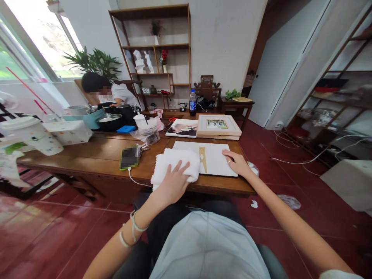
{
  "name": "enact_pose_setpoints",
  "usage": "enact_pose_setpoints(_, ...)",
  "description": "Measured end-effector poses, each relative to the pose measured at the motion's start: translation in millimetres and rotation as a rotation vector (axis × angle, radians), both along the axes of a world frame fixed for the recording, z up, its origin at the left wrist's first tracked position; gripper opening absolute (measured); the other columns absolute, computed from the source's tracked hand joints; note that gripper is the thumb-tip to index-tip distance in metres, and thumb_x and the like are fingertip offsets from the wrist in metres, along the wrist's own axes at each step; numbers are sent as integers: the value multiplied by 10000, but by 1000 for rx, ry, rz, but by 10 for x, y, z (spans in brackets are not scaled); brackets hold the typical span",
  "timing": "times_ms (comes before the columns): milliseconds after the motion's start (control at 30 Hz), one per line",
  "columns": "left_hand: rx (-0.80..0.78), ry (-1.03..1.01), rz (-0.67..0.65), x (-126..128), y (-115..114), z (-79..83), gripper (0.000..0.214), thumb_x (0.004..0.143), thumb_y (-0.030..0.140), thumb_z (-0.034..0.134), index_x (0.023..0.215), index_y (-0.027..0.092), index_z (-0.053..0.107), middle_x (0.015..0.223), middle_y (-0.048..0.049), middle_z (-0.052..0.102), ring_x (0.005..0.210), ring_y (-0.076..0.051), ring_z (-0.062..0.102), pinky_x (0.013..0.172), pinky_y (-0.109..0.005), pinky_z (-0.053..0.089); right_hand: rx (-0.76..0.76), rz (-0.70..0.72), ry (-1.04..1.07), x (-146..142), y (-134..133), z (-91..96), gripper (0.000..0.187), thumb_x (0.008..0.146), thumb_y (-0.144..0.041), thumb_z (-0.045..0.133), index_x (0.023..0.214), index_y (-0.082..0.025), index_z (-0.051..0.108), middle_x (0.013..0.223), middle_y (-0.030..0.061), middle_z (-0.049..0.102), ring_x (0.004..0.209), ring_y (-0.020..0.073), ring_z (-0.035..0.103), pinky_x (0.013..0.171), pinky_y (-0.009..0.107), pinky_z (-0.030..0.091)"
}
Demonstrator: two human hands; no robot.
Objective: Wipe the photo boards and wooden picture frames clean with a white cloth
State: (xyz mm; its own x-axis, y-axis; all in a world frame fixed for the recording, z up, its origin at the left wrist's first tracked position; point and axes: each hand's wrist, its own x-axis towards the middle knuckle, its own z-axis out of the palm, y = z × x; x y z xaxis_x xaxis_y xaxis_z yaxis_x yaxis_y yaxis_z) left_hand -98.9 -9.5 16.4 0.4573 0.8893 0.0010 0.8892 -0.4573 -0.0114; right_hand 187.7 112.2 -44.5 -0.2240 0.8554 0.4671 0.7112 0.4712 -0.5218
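My left hand (174, 181) lies palm down on a folded white towel (161, 164), its fingers spread over the cloth. The towel covers the left part of a flat white panel (216, 155) with a dark lower edge. A gold, long-legged shape (202, 159) shows on the panel; I cannot tell whether it is printed or loose. At the panel's right edge my right hand (236, 163), with a ring on one finger, has its fingers bent over the border. The panel lies flat on the wooden table (101, 155) in front of me.
Behind the panel are a picture panel (181, 128) and stacked frames (219, 126). A bottle (192, 102) stands farther back. Left of the towel lies a phone (130, 157) on a white cable, near a plastic-wrapped cup (143, 126). Another person (116, 93) bends over pots (110, 122).
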Motion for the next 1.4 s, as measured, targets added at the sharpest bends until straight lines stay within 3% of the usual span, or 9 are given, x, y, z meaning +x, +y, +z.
enact_pose_setpoints(367, 35, -87, 109, -15, 1187, -195, 386, 942, 349, 301, 1210, 214, 544, 1503, -68, 252, 1381, -322, 171, 1043, -631, 172, 8, 4, 5, 11, 1, -5, 347, 776, -112, 467, 1030, -191, 690, 1176, 48, 638, 1161, 203, 542, 1062, 385, 374)
enact_pose_setpoints(567, 125, -153, 208, 181, 1504, -299, 420, 949, 376, 272, 1219, 210, 547, 1490, -72, 286, 1369, -351, 180, 1047, -625, 154, -10, 17, 42, 10, -7, 11, 344, 764, -101, 487, 1016, -205, 695, 1168, 46, 642, 1161, 213, 543, 1063, 412, 370)
enact_pose_setpoints(667, 137, -194, 248, 364, 1479, -310, 428, 951, 364, 253, 1209, 212, 558, 1489, -67, 289, 1366, -362, 181, 1045, -629, 158, -15, 21, 41, 10, -9, 15, 343, 760, -102, 493, 1017, -205, 695, 1171, 46, 641, 1166, 215, 539, 1067, 411, 363)
enact_pose_setpoints(800, 133, -200, 155, 667, 1255, -286, 406, 945, 352, 288, 1234, 227, 544, 1492, -57, 284, 1368, -359, 174, 1040, -639, 172, -13, 21, 10, 14, -7, 14, 352, 766, -103, 481, 1031, -202, 689, 1186, 47, 633, 1174, 211, 533, 1068, 403, 362)
enact_pose_setpoints(967, 231, -144, -50, 928, 690, -307, 349, 921, 307, 360, 1146, 230, 617, 1479, -51, 308, 1360, -383, 175, 1021, -662, 201, -17, 30, 4, 10, -15, 27, 369, 763, -99, 468, 1044, -196, 687, 1208, 50, 619, 1184, 215, 523, 1068, 386, 355)
enact_pose_setpoints(1167, 285, -85, -203, 927, 67, -312, 287, 874, 291, 445, 1032, 226, 675, 1482, -52, 296, 1351, -398, 195, 1020, -665, 225, -28, 55, -1, 17, -17, 51, 417, 744, -78, 459, 1071, -215, 678, 1224, 32, 608, 1204, 215, 504, 1056, 383, 360)
enact_pose_setpoints(1267, 271, -97, -215, 905, 58, -295, 292, 878, 300, 437, 1044, 232, 667, 1478, -46, 307, 1347, -395, 211, 1017, -666, 234, -24, 65, -5, 18, -15, 51, 403, 749, -86, 458, 1061, -207, 684, 1219, 44, 610, 1201, 222, 507, 1053, 392, 362)
enact_pose_setpoints(1400, 241, -125, -158, 923, 414, -287, 327, 899, 306, 393, 1098, 234, 641, 1466, -50, 332, 1345, -392, 216, 1008, -682, 219, -9, 37, -7, 13, -8, 29, 404, 754, -92, 456, 1055, -235, 685, 1210, 25, 617, 1191, 209, 518, 1057, 382, 356)
